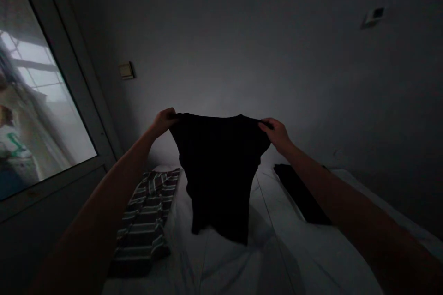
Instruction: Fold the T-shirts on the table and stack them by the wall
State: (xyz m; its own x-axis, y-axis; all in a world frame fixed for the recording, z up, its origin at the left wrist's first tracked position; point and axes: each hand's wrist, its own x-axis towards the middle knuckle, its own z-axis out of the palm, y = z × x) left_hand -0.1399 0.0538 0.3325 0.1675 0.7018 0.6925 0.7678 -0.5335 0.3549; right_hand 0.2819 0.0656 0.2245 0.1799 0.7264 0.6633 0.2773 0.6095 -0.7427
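Note:
A black short-sleeved shirt (218,170) hangs spread out in the air in front of me, its neckline at the top and its lower edge over the bed. My left hand (164,121) is closed on the shirt's left shoulder end. At the opposite shoulder, my right hand (277,134) pinches the cloth between thumb and fingers. Below and to the left, a striped garment (148,216) lies on the white bed sheet (277,235). A dark folded cloth (304,198) rests on the right side, partly hidden behind my right forearm.
Behind the bed rises a plain wall (242,45) with a light switch (126,70) and a small white box (375,14). On the left stands a door with a glass pane (51,115). The room is dim.

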